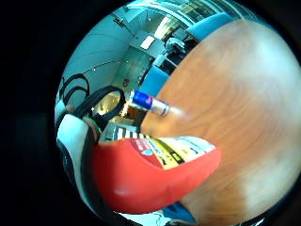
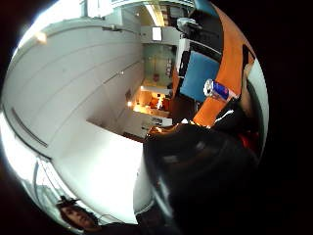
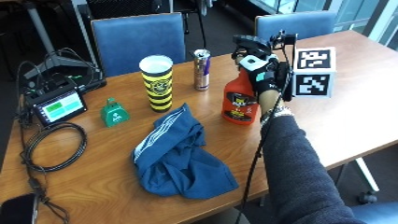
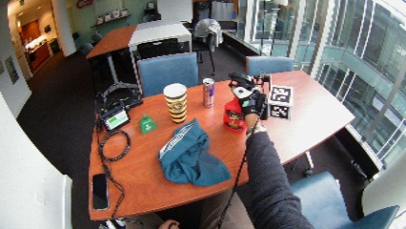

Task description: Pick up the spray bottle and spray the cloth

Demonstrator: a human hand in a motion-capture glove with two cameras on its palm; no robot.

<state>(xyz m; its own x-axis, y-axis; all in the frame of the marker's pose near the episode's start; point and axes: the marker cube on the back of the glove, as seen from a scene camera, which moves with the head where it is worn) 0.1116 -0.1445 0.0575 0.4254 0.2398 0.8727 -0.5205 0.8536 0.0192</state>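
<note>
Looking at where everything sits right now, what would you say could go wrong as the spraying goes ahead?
1. The can stands just behind the bottle; swinging the bottle could tip it.
2. The cloth lies to the bottle's side, with the cup beside it; a badly aimed spray may wet the cup or table instead.
3. The hand grips high at the neck, so the bottle might swing when lifted.

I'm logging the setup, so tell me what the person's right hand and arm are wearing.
The right hand wears a black glove with teal patches and a white plastic piece on its back. A metal watch or bracelet circles the wrist, and a dark grey knitted sleeve covers the arm.
</note>
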